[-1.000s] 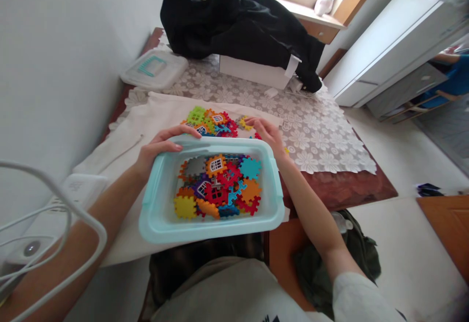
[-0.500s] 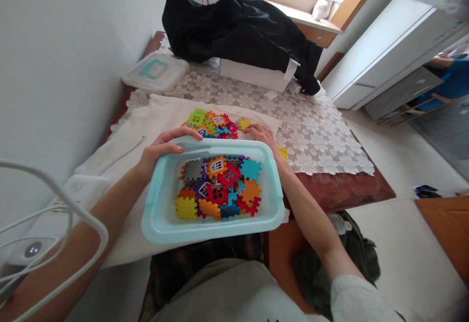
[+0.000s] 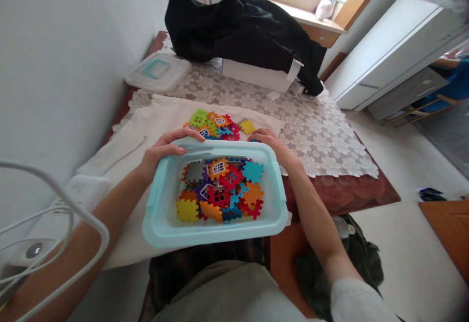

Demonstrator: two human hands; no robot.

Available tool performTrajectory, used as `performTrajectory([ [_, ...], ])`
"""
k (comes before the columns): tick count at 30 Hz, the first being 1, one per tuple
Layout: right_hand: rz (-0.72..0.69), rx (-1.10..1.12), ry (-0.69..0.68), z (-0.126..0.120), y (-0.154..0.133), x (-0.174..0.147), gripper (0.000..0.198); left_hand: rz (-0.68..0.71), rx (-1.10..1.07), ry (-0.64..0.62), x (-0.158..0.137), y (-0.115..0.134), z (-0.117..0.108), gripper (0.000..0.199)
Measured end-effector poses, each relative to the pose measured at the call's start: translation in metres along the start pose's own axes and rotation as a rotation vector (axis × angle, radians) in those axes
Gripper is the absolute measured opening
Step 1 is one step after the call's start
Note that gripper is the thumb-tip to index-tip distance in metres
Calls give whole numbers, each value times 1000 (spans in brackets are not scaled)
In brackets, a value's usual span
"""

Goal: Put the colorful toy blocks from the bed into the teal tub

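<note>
My left hand point(image 3: 168, 145) grips the far left rim of a light blue plastic tub point(image 3: 161, 231), fingers over the edge. Inside the tub lie many notched plastic building pieces point(image 3: 220, 195) in red, orange, yellow, blue, purple and grey, some with white window frames. Just beyond the far rim, my right hand point(image 3: 271, 141) reaches down to the cloth with fingers bent together. A bit of blue shows under its fingertips; the rest is hidden. A yellow piece point(image 3: 247, 126) lies close to those fingers. Left of it is a pile of mixed pieces point(image 3: 212, 124).
A pale cloth point(image 3: 164, 109) covers part of the table, over a lace tablecloth point(image 3: 315, 141). Farther back are a clear lid point(image 3: 157, 73) and a white box point(image 3: 252, 75) under a black cover point(image 3: 242, 29). White cables point(image 3: 73, 209) and a power strip point(image 3: 86, 190) are at left.
My right hand has drawn slightly nearer and to the right, and blue now shows under its fingers. The yellow piece beside my right wrist no longer shows. My left hand stays on the rim.
</note>
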State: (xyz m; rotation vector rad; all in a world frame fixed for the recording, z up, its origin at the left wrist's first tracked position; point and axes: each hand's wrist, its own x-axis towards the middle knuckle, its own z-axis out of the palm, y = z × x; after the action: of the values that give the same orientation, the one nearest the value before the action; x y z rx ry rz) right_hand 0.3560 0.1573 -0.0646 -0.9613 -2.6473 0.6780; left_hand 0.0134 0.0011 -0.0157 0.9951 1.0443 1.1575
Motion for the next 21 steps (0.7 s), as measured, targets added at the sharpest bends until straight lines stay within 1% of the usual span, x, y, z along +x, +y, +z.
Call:
performTrajectory([
  [4,-44,130,34,3,-13,2,27,-2,-6,-6,0,0,0,35],
  [6,-88,196,54,3,-15,2,32,-1,-3,-10,0,0,0,35],
  [8,-122,214,102,2,-11,3,36,4,6,-1,0,1,0,34],
  [10,-89,169,190,-1,-4,2,36,7,11,8,0,0,0,34],
  [12,7,72,237,-3,3,0,35,4,13,17,0,0,0,34],
  [14,101,-29,179,-4,8,-1,36,9,9,21,0,0,0,34],
  [16,140,-82,93,-3,9,-2,38,1,5,16,0,0,1,35],
  [18,131,-78,65,1,9,-1,34,-15,0,9,-2,1,2,36],
  [21,100,-33,89,5,7,0,24,-22,-6,14,-3,2,4,36],
])
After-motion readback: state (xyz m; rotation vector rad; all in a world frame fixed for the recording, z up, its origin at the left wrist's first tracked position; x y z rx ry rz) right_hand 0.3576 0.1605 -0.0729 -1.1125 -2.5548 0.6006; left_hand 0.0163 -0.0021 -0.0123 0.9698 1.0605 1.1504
